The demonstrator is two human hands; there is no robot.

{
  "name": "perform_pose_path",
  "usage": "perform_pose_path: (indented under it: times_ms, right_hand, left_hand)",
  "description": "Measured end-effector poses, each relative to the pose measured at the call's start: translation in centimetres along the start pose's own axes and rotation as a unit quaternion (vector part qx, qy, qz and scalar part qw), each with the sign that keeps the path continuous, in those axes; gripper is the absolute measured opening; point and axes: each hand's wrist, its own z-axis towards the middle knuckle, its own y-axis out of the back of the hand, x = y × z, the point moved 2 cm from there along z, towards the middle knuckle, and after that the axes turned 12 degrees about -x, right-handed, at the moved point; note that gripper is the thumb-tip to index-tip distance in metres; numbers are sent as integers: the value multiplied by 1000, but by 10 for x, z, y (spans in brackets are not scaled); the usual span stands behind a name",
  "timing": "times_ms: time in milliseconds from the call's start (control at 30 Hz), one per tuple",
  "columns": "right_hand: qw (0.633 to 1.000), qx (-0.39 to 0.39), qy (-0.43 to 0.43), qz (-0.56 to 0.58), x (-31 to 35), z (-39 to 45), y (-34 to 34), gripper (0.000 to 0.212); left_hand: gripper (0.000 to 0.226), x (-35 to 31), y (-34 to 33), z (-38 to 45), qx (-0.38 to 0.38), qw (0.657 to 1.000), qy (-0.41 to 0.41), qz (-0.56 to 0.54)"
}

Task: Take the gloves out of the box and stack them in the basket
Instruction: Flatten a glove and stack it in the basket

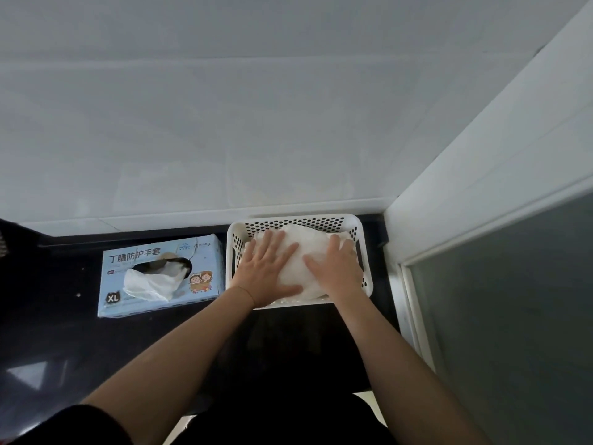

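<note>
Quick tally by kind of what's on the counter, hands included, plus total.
Glove box: 1
Basket: 1
Glove pile in the basket: 1 (single gloves cannot be counted)
Glove sticking out of the box: 1
Hands: 2, left hand and right hand, both flat on the pile
Total: 6

One glove box, one perforated white basket, one pile of white gloves inside, count unclear; two hands: left hand, right hand.
</note>
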Motion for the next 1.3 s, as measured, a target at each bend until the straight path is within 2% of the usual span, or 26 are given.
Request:
perform_pose_path:
  times_ms: [133,233,300,400,467,533,600,733,833,900,967,1067,1200,1300]
  right_hand:
    - [998,31,-50,33,-3,3,2,81]
    - [997,40,-62,16,4,-1,9,80]
    - [999,-20,-44,4,17,-7,17,73]
    - [990,-134,3,51,49,-21,30,49]
    - [984,-141,57,90,86,-34,29,28]
    - [980,-99,119,124,128,-50,19,10]
    - [973,-40,164,155,165,-67,3,5]
    - [963,23,211,166,222,-103,-33,15]
    - [962,66,230,129,247,-124,-49,32]
    - [964,90,223,115,252,-132,-58,39]
    - [970,84,198,116,257,-137,-67,34]
    - [980,26,165,109,261,-136,-69,15]
    - [975,-26,117,186,262,-129,-46,11]
    - [958,-37,68,277,266,-122,-16,19]
  left_hand:
    - [99,1,-6,6,14,1000,-11,-5]
    - [102,-2,4,2,8,1000,-11,-22]
    - [99,2,19,-9,-62,997,-13,-46]
    - [88,24,39,-30,-191,977,12,-94]
    - [88,58,43,-49,-220,968,67,-104]
    - [94,99,43,-70,-195,967,130,-103]
    - [102,135,42,-91,-163,966,171,-107]
    - [103,193,47,-132,-138,959,210,-131]
    - [97,226,44,-155,-107,952,245,-148]
    - [101,238,41,-163,-77,951,251,-163]
    - [107,246,39,-168,-44,955,240,-169]
    - [109,252,36,-173,-20,956,230,-179]
    - [101,258,43,-176,-31,945,235,-227]
    - [84,257,60,-168,-78,924,235,-291]
